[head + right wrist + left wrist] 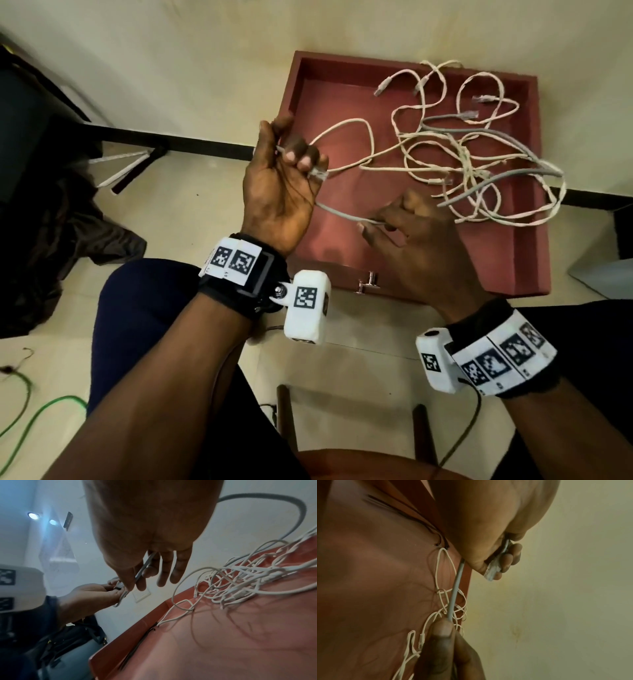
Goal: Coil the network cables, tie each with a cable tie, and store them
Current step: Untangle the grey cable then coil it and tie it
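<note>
Curled round the plug end of a grey network cable (346, 215), the left hand (279, 192) is palm-up, its grip closed, with the clear connector (493, 570) poking out past the fingertips. Right hand (424, 246) pinches the same grey cable a little further along, thumb and forefinger closed on it, the other fingers spread loosely. Between the two hands the cable runs taut and short, above the near-left part of a red tray (534, 192).

No brand or readable writing shows anywhere. Both wristbands (507, 363) carry only black-and-white square code markers, and so do the white camera blocks (306, 305) fixed to them.

Inside the tray, toward its far right, lies a tangle of white cables (445, 164) with a few grey strands woven through; how many separate cables there are cannot be told, and where the held grey cable enters the heap is lost in the knot. Some loops hang over the tray's right rim. Black cable ties (137, 646) lie along the tray's left wall, thin and blurred in the wrist views.

Open tray floor lies near the hands, and a small metal handle (368, 281) sits on the near edge. Cream floor surrounds the tray; a green wire (41, 411) lies at the lower left.
</note>
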